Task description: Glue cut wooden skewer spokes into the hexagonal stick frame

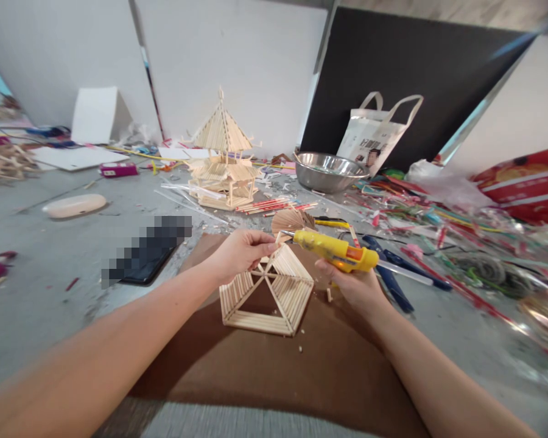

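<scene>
My right hand [354,286] is wrapped round a yellow hot glue gun [331,248], with a clear glue stick [406,271] sticking out of its back end. The nozzle points left, at a short wooden stick [278,237] pinched in the fingers of my left hand [244,250]. Below both hands, a six-sided frame of thin wooden sticks [260,321] rests on a brown board [274,377]. Spokes meet at its centre. Some of its sections are filled with rows of sticks and at least one is open. My left hand covers part of its far side.
Behind stands a tiered stick pavilion [223,131], with red-tipped sticks [271,207] before it. A steel bowl [329,173] and a white bag [369,137] are at the back. Blue-handled pliers [390,277] lie at right by tangled scraps. A phone [150,255] lies left.
</scene>
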The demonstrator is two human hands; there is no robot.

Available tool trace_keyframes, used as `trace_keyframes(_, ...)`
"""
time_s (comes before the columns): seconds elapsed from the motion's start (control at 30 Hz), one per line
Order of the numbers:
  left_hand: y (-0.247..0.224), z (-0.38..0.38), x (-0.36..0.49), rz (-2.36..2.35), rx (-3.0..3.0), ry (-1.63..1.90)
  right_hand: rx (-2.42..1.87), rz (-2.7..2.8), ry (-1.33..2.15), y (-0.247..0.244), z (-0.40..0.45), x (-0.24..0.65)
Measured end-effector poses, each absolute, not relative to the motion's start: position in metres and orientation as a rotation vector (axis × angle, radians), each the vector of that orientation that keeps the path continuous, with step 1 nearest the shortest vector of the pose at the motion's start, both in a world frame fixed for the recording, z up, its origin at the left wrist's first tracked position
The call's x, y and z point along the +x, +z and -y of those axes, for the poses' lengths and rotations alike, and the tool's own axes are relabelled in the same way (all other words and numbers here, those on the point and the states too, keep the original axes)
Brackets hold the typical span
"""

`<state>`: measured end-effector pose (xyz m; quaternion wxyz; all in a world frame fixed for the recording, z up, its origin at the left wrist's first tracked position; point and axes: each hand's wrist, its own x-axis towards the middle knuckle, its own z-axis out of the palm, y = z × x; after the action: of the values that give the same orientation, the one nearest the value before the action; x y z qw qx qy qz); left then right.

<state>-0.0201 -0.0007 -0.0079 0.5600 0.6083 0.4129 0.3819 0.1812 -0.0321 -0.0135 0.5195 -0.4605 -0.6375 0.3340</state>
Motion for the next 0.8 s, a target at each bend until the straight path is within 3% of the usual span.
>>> trace_keyframes(0.8,-0.0065,0.0006,-0.0205,-0.963,1.453,0.93,-1.13,1.53,0.827,-0.0176,0.0301,0.1837)
